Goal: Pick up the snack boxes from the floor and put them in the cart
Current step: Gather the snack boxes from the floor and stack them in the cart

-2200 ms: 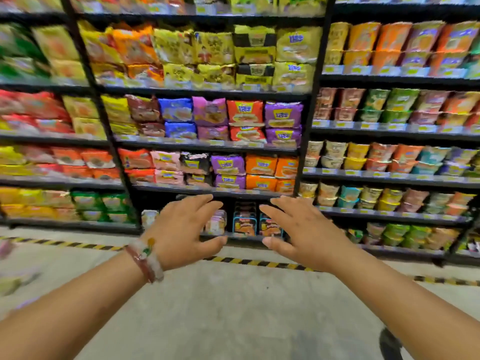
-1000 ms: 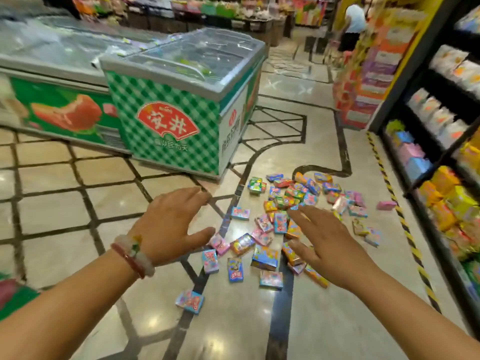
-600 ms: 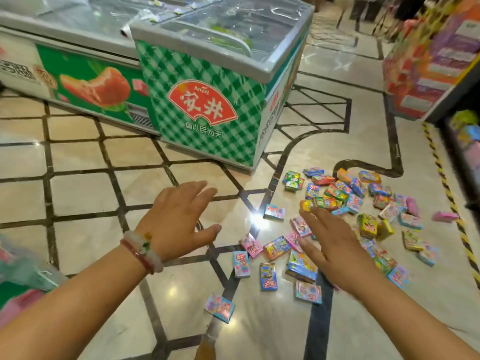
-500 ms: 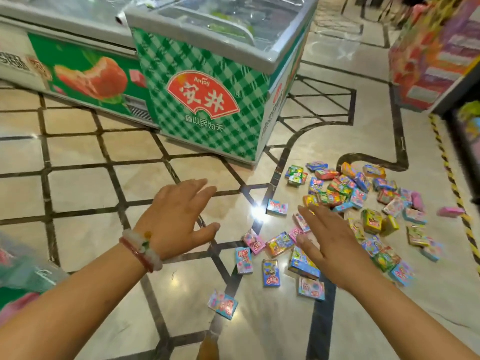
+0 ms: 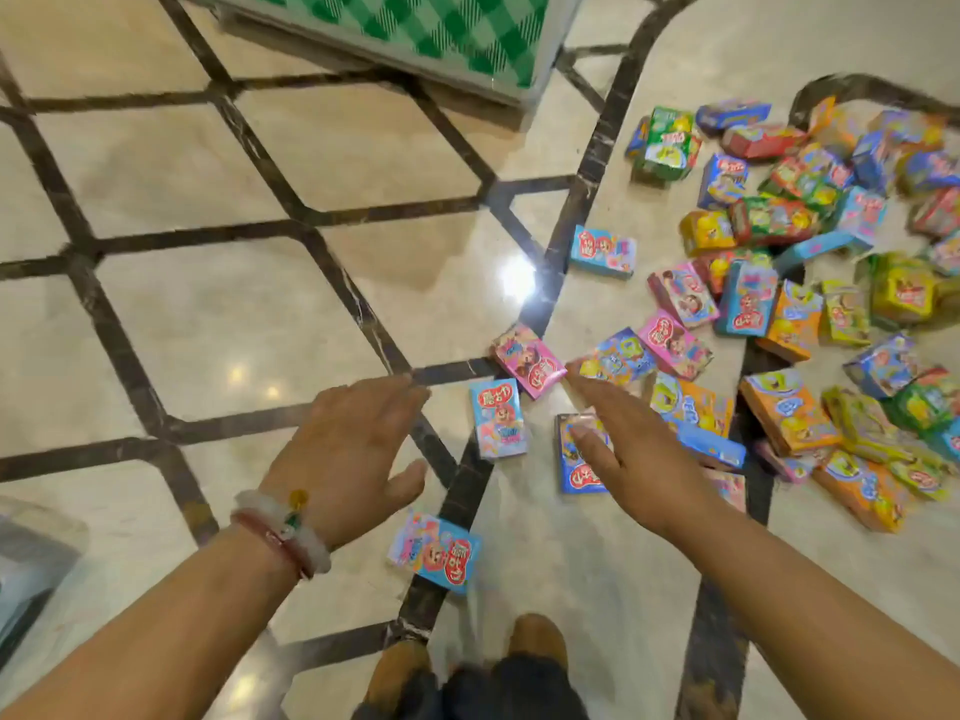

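Your arms are bare, with no sleeves. On your left wrist you wear a pale bead bracelet (image 5: 283, 532) with a small yellow and green charm, and a thin red band beside it. You wear brown shoes (image 5: 397, 672) and dark trousers (image 5: 514, 691)

White Chinese characters on red heart-shaped badges, printed on several snack boxes (image 5: 497, 418) and turned sideways on the pale blue box (image 5: 436, 553) nearest the feet, but too blurred to make out. Nothing else legible: no brand, no number.
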The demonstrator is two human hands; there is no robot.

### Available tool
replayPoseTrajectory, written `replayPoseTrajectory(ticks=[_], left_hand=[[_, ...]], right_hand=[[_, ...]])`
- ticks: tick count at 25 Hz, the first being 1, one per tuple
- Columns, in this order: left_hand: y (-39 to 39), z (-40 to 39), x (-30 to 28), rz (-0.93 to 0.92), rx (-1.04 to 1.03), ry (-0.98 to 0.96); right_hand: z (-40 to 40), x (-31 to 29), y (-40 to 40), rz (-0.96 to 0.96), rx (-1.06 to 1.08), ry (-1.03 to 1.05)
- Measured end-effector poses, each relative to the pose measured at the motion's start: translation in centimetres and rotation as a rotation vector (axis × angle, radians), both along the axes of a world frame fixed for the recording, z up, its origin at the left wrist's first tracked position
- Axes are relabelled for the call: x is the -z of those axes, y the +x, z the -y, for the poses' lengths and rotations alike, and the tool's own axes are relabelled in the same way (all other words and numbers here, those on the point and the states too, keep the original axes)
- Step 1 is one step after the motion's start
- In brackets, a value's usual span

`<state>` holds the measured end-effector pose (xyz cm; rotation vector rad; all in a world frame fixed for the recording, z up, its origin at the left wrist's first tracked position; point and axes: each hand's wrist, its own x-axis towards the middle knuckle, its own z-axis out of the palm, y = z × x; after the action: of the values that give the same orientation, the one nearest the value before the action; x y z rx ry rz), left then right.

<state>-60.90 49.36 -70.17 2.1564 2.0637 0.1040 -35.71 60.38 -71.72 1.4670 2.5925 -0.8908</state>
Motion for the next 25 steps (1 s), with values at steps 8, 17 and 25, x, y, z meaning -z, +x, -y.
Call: replayPoseTrajectory(ticks=[8,17,25], left_hand=[[3.3,1.9,33.0,0.140,0.241,-0.440],[5.6,3.3,35.6,0.037,0.342,-0.663],[2.2,-0.1,34.2,0.443,-0.379,-0.601]], right_hand=[[-2.5,31.0,-3.1,0.115,0.120,-0.144],[-4.7,34.4,-6.3,0.045,0.384,-0.312],[-4.6,33.0,-6.4,-0.096,0.579,-0.424]])
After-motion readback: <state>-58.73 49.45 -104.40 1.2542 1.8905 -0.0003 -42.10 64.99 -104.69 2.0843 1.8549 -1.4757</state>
